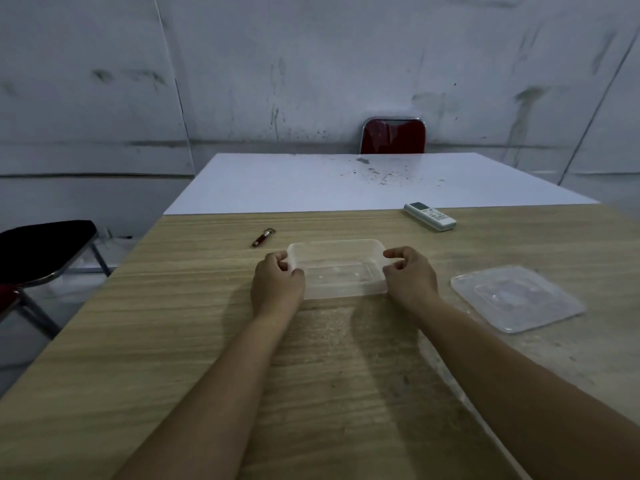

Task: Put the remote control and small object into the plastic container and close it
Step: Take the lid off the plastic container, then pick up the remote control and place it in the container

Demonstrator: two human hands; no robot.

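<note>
Two bare forearms reach out from the near edge across the wooden table point(173, 341), which has a pale grain and some scuffed patches. The left hand point(277, 282) curls against the left short side of the clear plastic container point(337, 270), its fingers bent over that side's rim. The right hand point(408, 275) sits at the right short side, thumb and fingers curved toward each other with a small gap between them; whether they actually press on the wall there I cannot tell. The container stands open and empty between the two hands, upright on the wood.

To the right of it, apart from the right hand, the clear lid point(516, 297) lies flat on the table. A little beyond the container on the left lies the small object point(263, 237), a short dark reddish stick with a metal clip end, close to the container's far left corner but not touching. Farther back on the right the white remote control point(429, 216) lies face up, near the wooden table's far edge.

Behind that edge a white table point(311, 188) butts up, speckled with dark spots. A red chair point(393, 136) stands at its far side against the marked grey wall point(311, 64), and a black-seated chair point(45, 251) stands off to the left
</note>
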